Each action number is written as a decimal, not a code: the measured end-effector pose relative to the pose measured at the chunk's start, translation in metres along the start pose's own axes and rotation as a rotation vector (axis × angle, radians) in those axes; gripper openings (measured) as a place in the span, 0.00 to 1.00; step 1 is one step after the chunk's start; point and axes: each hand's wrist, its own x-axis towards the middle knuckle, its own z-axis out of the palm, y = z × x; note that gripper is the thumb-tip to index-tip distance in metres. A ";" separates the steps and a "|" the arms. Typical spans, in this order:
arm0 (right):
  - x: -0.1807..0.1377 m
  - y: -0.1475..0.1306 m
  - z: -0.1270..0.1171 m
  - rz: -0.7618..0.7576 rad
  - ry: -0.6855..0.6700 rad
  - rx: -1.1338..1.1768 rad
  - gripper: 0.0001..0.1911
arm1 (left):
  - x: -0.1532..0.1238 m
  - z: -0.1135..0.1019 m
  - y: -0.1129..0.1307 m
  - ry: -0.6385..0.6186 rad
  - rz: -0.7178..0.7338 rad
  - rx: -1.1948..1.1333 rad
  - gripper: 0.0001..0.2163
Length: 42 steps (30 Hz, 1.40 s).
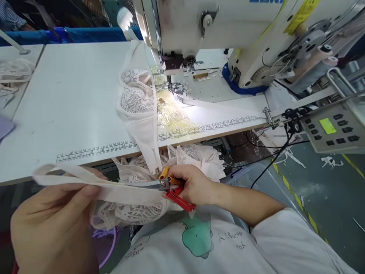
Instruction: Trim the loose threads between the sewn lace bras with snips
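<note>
My left hand is closed, its thumb and fingers pinching the strap edge of a white lace bra. The edge stretches across toward my right hand, and a loop of strap stands up past the fingers. In my right hand is a pair of scissors, with orange and red parts at the handles. Their blades point left and lie along the bra's upper edge; whether they are parted I cannot tell. Another white lace bra lies on the table, its band hanging over the front edge.
Behind stands a sewing machine with its lamp on and scraps around the needle. A printed ruler runs along the table. More white bras are heaped below the edge. A control panel hangs at right above dark cables.
</note>
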 end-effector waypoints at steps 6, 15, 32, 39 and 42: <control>-0.002 -0.009 -0.009 0.078 -0.042 -0.065 0.14 | 0.005 0.005 0.017 -0.332 -0.027 0.092 0.03; 0.027 -0.063 -0.010 -0.073 0.094 -0.057 0.16 | 0.009 0.030 0.025 -0.664 0.443 0.323 0.09; 0.036 -0.057 0.000 -0.128 0.170 -0.049 0.18 | -0.004 0.039 0.012 -0.599 0.030 0.133 0.13; 0.019 -0.058 -0.053 -0.055 -0.259 -0.604 0.25 | 0.007 0.029 0.011 -0.692 -0.193 -0.002 0.13; 0.008 -0.055 -0.068 0.017 -0.383 -0.821 0.28 | 0.010 0.026 0.010 -0.734 -0.240 0.031 0.14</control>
